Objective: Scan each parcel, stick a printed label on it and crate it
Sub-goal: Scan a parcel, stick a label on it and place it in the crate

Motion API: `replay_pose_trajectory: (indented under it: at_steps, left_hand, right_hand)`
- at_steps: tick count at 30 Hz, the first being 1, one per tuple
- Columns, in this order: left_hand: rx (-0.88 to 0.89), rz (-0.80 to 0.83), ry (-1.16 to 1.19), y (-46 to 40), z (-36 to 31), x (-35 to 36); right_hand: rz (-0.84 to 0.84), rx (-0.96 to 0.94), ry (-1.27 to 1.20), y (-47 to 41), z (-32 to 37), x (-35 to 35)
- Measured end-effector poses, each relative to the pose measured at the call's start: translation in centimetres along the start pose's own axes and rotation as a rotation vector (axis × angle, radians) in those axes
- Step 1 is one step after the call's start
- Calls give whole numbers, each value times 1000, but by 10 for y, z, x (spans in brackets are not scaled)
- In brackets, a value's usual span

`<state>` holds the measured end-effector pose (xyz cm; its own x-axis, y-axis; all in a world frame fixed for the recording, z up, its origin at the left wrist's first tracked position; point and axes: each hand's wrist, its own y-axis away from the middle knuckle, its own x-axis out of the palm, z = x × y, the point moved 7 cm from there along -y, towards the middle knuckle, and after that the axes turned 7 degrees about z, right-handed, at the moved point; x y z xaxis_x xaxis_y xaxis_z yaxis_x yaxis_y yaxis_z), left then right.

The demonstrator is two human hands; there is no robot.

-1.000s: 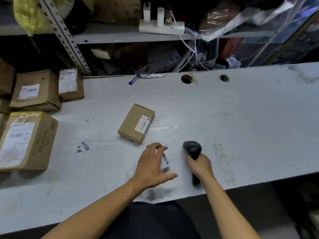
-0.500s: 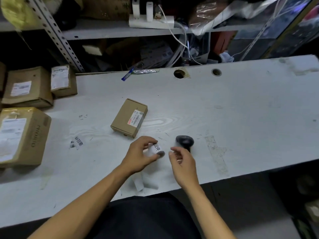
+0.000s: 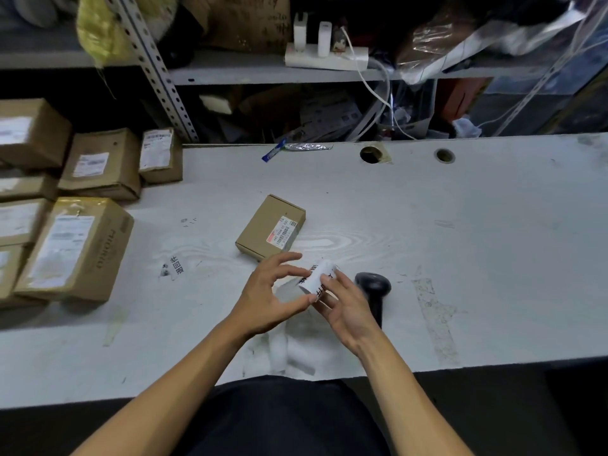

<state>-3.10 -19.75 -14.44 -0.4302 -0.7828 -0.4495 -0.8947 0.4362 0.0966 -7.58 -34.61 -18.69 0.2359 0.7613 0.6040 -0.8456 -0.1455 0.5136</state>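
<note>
A small brown parcel [image 3: 270,227] with a barcode sticker lies flat on the white table [image 3: 460,225], just beyond my hands. My left hand [image 3: 269,296] and my right hand [image 3: 345,306] together hold a white printed label [image 3: 317,277] with black characters, pinched between their fingertips above the table. The black handheld scanner [image 3: 373,286] lies on the table right behind my right hand, with nothing holding it.
Several taped brown boxes [image 3: 79,248] are stacked at the table's left end. Another printed label [image 3: 176,265] is stuck on the table left of the parcel. White paper strips [image 3: 296,353] lie near the front edge. Cluttered shelves and cables stand behind the table.
My right hand let go of the scanner, which now lies on the table, and joined my left hand at the label. Both hands lifted the label off the table.
</note>
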Motion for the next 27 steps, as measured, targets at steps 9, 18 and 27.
replay_pose_trajectory:
  at_steps: [9, 18, 27]
  left_hand:
    - [-151, -28, 225, -3, 5, 5]
    - [-456, -219, 433, 1, 44, -13]
    - [-400, -211, 576, -2, 54, -46]
  right_hand:
    - [-60, -23, 50, -10, 2, -5]
    - [-45, 76, 242, -20, -9, -24]
    - [-139, 1, 1347, -42, -9, -21]
